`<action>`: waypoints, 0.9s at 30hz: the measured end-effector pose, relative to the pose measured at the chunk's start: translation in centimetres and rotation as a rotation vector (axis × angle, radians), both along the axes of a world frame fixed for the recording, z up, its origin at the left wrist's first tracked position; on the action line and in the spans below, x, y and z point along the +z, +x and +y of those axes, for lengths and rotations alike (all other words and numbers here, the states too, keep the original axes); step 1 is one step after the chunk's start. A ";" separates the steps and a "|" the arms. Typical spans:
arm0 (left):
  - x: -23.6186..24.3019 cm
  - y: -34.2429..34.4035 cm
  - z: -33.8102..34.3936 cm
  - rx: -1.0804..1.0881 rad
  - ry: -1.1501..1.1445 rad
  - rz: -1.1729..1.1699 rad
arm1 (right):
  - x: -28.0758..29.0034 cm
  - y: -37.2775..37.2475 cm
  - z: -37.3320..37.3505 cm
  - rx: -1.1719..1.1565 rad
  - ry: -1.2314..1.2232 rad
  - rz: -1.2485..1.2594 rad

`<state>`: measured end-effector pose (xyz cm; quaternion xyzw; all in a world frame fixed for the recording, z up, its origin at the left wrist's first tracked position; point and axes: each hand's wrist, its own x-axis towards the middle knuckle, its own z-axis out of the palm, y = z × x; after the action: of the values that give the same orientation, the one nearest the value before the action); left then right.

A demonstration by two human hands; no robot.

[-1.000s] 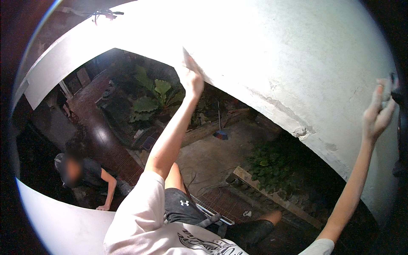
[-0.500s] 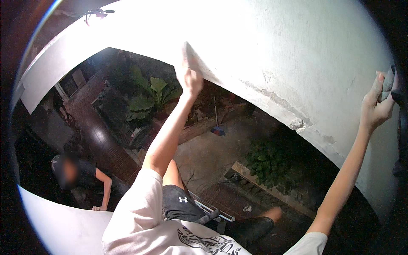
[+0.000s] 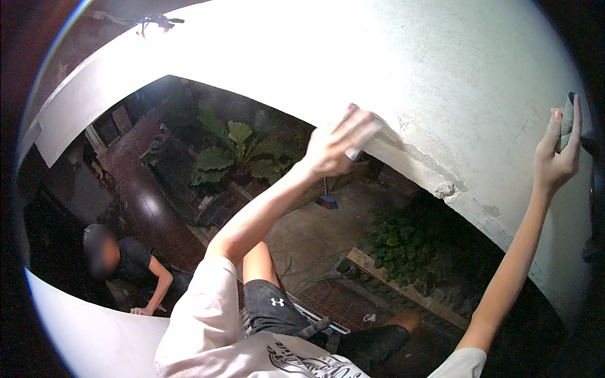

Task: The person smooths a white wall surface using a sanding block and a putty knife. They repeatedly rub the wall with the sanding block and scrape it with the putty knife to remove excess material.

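Observation:
My left hand (image 3: 337, 142) is blurred, pressed along the lower edge of the white wall (image 3: 466, 82). Its fingers close over a thin pale piece (image 3: 354, 152), of which only a bit shows below the palm; its kind cannot be made out. Just right of these fingers, a rough strip of chipped plaster (image 3: 423, 162) runs along the edge. Far to the right, my right hand (image 3: 556, 154) is raised against the wall, thumb and fingers around a small grey object (image 3: 566, 123) with a dark end. The fingers partly hide that object.
Far below lies a paved yard with leafy plants (image 3: 234, 151), a broom (image 3: 326, 200) and a planter edge (image 3: 403, 286). My legs straddle a white ladder-like frame (image 3: 321, 318). At lower left a person (image 3: 135, 264) in dark clothes rests a hand by a white curved surface (image 3: 94, 321). Cables (image 3: 161, 24) hang top left.
My left hand has swept right and down along the wall's edge, from the bright section to beside the chipped plaster. My right hand stays nearly in place. The view has shifted slightly.

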<state>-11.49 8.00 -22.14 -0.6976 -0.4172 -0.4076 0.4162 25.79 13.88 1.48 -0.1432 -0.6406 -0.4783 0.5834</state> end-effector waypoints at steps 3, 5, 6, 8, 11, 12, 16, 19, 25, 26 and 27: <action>0.5 -5.6 0.3 0.134 0.141 -0.560 | 0.3 -0.1 0.0 -0.015 0.039 -0.035; 1.7 -8.7 0.5 0.103 0.303 -0.928 | 0.6 -0.2 0.0 -0.015 0.068 -0.033; 2.2 -9.6 0.4 -0.052 0.252 -1.493 | 0.7 -0.3 0.0 0.021 0.113 -0.047; 2.9 -9.2 0.7 0.051 0.213 -1.577 | 0.7 -0.5 -0.2 0.015 0.097 -0.032; 2.2 -4.2 0.8 0.054 0.157 -0.948 | 0.7 -0.8 -0.4 -0.043 0.068 0.019; 1.8 -1.9 1.0 0.049 0.195 -0.766 | 0.6 -0.9 -0.5 -0.025 0.058 0.011; -0.2 2.3 -0.2 0.005 0.063 -0.130 | 0.5 -1.1 -0.4 0.000 0.118 -0.061; 0.2 -1.3 -0.3 0.025 0.035 -0.160 | 0.2 -1.0 -0.1 -0.008 0.094 -0.098; 3.2 -10.0 1.6 -0.045 0.306 -1.050 | 0.1 -0.9 0.3 -0.009 0.103 -0.120; 3.6 -9.9 1.7 -0.176 0.301 -1.342 | 0.1 -1.0 0.4 0.000 0.123 -0.125; 3.7 -9.1 1.6 0.074 0.196 -1.360 | 0.1 -1.0 0.4 0.000 0.125 -0.106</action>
<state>-20.60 9.59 -18.40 -0.2311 -0.5703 -0.7763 0.1368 24.81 14.23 1.62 -0.0807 -0.6394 -0.5243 0.5566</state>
